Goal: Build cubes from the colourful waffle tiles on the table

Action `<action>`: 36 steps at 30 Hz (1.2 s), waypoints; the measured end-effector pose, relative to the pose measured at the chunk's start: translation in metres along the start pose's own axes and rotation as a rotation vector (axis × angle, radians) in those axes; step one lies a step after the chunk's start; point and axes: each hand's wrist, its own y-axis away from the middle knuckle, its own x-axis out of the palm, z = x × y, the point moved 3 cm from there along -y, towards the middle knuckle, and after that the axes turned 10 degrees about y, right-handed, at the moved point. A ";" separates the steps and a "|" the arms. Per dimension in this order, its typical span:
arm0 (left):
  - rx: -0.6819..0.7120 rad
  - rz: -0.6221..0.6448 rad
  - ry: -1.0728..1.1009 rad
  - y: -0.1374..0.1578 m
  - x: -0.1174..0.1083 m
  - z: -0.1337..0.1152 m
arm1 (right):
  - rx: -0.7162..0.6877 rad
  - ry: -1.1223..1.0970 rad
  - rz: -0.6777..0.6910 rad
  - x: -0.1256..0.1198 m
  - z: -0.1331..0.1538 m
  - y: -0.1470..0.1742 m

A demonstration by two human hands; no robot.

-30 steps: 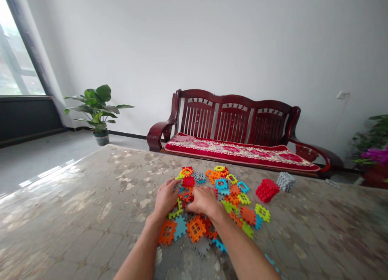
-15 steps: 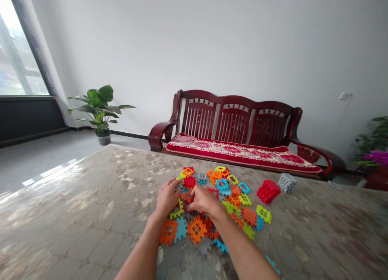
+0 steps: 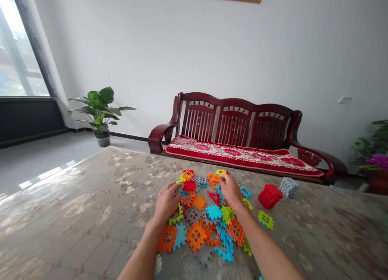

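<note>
While the left hand [image 3: 167, 200] lies palm-down along the pile's near-left side, its fingers reach forward beside a red tile [image 3: 189, 186]; whether they pinch anything, I can't tell. The right hand [image 3: 230, 191] leans over the pile's far right part, fingers bent downward, and what is under them is hidden, so I can't say whether they are apart or closed on a piece. Just left of those fingertips lies an orange frame [image 3: 213, 180], clearly nearer the right hand than the left; like most tiles here it's flat and squarish, with no plain long axis. Between the two hands, on the wearer's side of that frame, sit a solid orange tile [image 3: 199, 202] and a light blue tile [image 3: 214, 212]. To the right, beyond the wrist, a red stack [image 3: 270, 196] stands just beside a gray stack [image 3: 289, 187]. The patterned desk [image 3: 91, 215] spreads widely leftward, while its far edge runs near the pile, before the wooden sofa [image 3: 233, 122].
</note>
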 end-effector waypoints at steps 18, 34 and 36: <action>-0.015 0.029 -0.011 0.000 0.001 0.001 | -0.320 0.024 0.145 0.024 -0.028 -0.025; 0.005 -0.021 0.001 0.000 0.002 0.005 | -0.316 -0.036 0.292 0.020 -0.040 -0.073; 0.011 -0.022 0.006 0.000 0.002 0.005 | -0.321 0.002 0.356 0.021 -0.038 -0.074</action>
